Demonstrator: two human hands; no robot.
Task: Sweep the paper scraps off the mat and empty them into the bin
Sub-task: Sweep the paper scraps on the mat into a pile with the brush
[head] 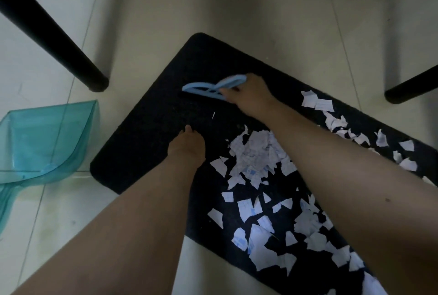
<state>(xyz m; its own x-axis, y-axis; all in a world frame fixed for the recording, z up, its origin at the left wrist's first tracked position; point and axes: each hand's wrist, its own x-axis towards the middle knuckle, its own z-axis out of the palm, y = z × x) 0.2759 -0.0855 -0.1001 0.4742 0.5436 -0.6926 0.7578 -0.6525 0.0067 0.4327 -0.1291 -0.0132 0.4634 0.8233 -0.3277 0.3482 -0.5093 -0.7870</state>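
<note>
Paper scraps [258, 159] over dark mat [151, 114] on tiled floor [237, 5]; right hand [251, 95] grip clamped on blue brush [208, 88].

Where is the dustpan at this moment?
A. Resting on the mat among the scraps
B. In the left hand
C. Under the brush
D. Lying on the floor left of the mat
D: the dustpan lies untouched on the tiles left of the mat.

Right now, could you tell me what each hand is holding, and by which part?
The right hand grips the blue brush by its looped handle end. The left hand holds nothing; its fingers press on the mat.
</note>
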